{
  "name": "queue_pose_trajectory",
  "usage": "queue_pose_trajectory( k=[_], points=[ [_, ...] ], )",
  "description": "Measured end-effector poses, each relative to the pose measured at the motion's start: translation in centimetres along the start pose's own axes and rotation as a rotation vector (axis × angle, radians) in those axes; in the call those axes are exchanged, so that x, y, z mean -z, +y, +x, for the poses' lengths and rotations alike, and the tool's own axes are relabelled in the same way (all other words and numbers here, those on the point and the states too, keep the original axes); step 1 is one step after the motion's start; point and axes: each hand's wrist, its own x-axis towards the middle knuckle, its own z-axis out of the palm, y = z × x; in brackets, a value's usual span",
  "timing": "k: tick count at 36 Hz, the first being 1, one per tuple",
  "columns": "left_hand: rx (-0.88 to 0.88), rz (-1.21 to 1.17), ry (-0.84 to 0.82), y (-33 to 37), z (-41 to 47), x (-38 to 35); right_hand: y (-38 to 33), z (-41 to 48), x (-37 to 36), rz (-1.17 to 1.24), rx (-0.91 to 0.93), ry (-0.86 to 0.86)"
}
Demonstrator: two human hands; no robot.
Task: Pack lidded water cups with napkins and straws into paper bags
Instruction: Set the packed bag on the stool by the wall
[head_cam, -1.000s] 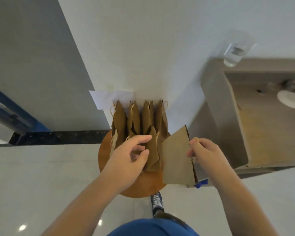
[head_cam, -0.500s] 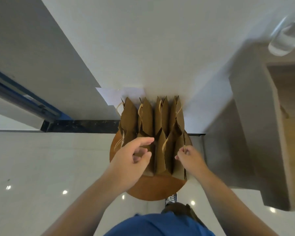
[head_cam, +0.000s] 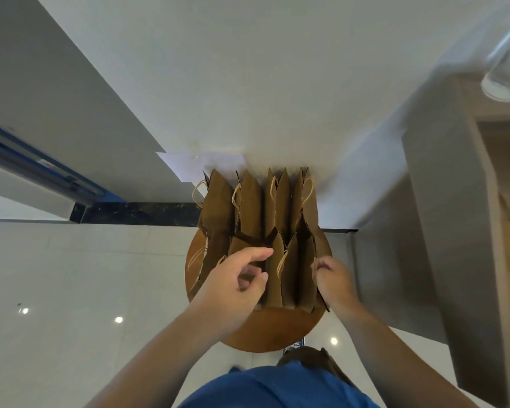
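Several brown paper bags (head_cam: 249, 207) with twine handles stand upright in two rows on a round wooden stool (head_cam: 274, 328) against the white wall. My left hand (head_cam: 236, 281) hovers over the mouth of the front-left bag, with the index finger and thumb apart and the other fingers curled. My right hand (head_cam: 334, 275) pinches the top edge of the front-right paper bag (head_cam: 306, 269). A clear water cup (head_cam: 505, 75), blurred, stands on the grey counter at the upper right. No napkins or straws are in view.
The grey counter unit (head_cam: 442, 231) rises close on the right of the stool. A white sheet of paper (head_cam: 195, 164) sits against the wall behind the bags. Glossy white floor tiles (head_cam: 71, 290) lie to the left, and my shoe shows below the stool.
My right hand carried a paper bag in from the right and stood it at the right end of the front row. My left hand stayed over the front-left bag.
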Motion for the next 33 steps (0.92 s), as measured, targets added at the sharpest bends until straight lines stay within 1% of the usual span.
queue_pose_trajectory(
  k=[2, 4, 6, 8, 10, 13, 14, 16, 18, 23, 30, 33],
  points=[
    [-0.004, 0.002, -0.004, -0.1, 0.3, 0.0, 0.5, 0.5, 0.7, 0.06, -0.039, 0.122],
    [-0.002, 0.005, -0.007, -0.4, 0.6, -0.1, 1.2, 1.4, 1.5, 0.136, -0.12, 0.217],
    [0.001, 0.007, -0.008, -0.8, 1.0, -0.2, 1.9, 3.0, 2.0, 0.175, -0.235, 0.23],
    [0.013, 0.01, -0.012, -1.2, 1.4, -0.4, 2.8, 4.8, 2.1, 0.151, -0.361, 0.173],
    [0.028, 0.015, -0.016, -1.5, 1.8, -0.5, 3.2, 6.0, 1.9, 0.126, -0.499, 0.053],
    [0.039, 0.005, -0.012, -2.1, 2.4, -0.9, 3.9, 7.1, 0.7, 0.28, -0.631, -0.147],
    [0.042, -0.001, -0.01, -2.3, 2.6, -1.1, 4.4, 7.3, 0.2, 0.332, -0.634, -0.206],
    [0.052, -0.015, -0.005, -2.7, 2.8, -1.5, 5.4, 7.5, -0.8, 0.396, -0.56, -0.334],
    [0.058, -0.024, 0.001, -3.0, 2.8, -2.0, 5.9, 7.5, -1.5, 0.462, -0.488, -0.401],
    [0.063, 0.008, 0.016, -3.7, 2.3, -2.0, 6.0, 8.1, -3.2, 0.519, -0.505, -0.391],
    [0.064, 0.015, 0.073, -4.0, 1.9, -0.9, 5.1, 8.6, -5.2, 0.514, -0.42, -0.283],
    [0.053, 0.019, 0.084, -3.9, 1.7, -0.8, 5.0, 8.4, -4.8, 0.508, -0.446, -0.299]
  ],
)
